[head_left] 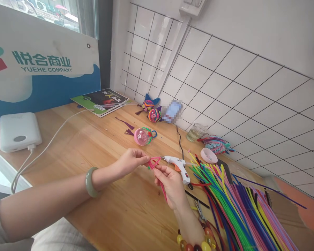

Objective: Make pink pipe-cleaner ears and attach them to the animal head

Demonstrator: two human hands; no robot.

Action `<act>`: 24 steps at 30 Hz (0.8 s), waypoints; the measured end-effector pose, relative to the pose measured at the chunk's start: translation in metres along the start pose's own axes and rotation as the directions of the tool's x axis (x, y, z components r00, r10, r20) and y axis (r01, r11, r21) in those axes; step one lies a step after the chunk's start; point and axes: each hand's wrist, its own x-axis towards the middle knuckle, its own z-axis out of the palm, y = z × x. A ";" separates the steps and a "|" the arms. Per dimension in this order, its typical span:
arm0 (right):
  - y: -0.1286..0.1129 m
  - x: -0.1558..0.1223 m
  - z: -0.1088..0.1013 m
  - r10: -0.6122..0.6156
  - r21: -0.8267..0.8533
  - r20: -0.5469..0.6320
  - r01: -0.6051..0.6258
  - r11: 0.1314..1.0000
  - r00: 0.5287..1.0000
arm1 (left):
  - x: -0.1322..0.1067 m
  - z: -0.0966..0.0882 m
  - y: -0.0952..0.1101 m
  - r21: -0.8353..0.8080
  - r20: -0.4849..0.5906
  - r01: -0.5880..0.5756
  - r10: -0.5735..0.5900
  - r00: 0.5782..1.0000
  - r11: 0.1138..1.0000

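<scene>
Above the wooden table, my left hand (pixel 136 160) pinches one end of a pink pipe cleaner (pixel 155 161) that is bent into a small loop. My right hand (pixel 170 181) grips the same pipe cleaner lower down, and its tail hangs below the fingers. Just behind the right hand lies a white hot glue gun (pixel 179 165) with an orange trigger, its nozzle close to the pink loop. Beyond the hands sits a clear plastic ball ornament (pixel 142 136) with a pink rim, green and blue trim and a purple tassel.
Many coloured pipe cleaners (pixel 225 202) spread over the right side, with pliers (pixel 200 211) beside them. Farther back are a glass jar (pixel 196 132), a pink lid (pixel 208 155) and colourful woven ornaments (pixel 154 114). A booklet (pixel 104 101) and a white power bank (pixel 20 131) lie left.
</scene>
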 end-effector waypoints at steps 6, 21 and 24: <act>-0.002 -0.003 -0.001 0.012 -0.007 0.096 -0.012 1.000 0.995 | 0.000 0.000 0.002 -0.064 0.037 0.032 -0.030 0.999 0.997; -0.001 -0.005 0.005 -0.051 -0.056 0.059 0.055 0.997 0.997 | 0.000 0.001 -0.002 -0.247 0.144 0.170 -0.137 0.980 0.954; 0.000 -0.005 0.007 -0.081 -0.103 0.041 0.085 0.991 0.996 | 0.000 0.003 -0.004 -0.244 0.173 0.206 -0.167 0.971 0.948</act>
